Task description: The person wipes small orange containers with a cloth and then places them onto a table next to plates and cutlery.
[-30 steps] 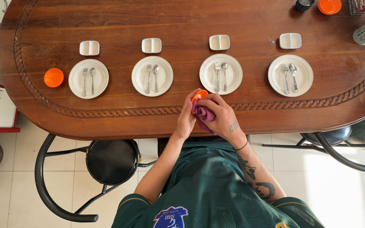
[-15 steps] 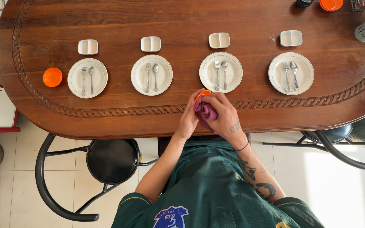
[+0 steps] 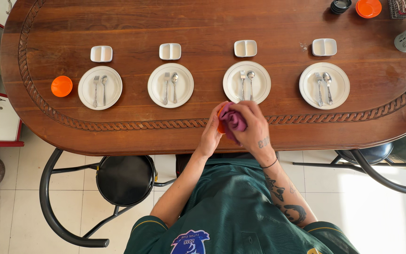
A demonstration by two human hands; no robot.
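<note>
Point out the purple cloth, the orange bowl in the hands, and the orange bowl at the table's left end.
purple cloth [image 3: 233, 118]: head view, on its bunched middle.
orange bowl in the hands [image 3: 220, 126]: head view, on the visible rim sliver.
orange bowl at the table's left end [image 3: 61, 86]: head view, on its centre.

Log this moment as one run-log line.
left hand: holds orange bowl | right hand: presses purple cloth into bowl | wooden table: four plates with fork and spoon

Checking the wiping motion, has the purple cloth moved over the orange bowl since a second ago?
Yes. The purple cloth has slid up over the orange bowl, toward the third white plate; less orange shows.
</note>
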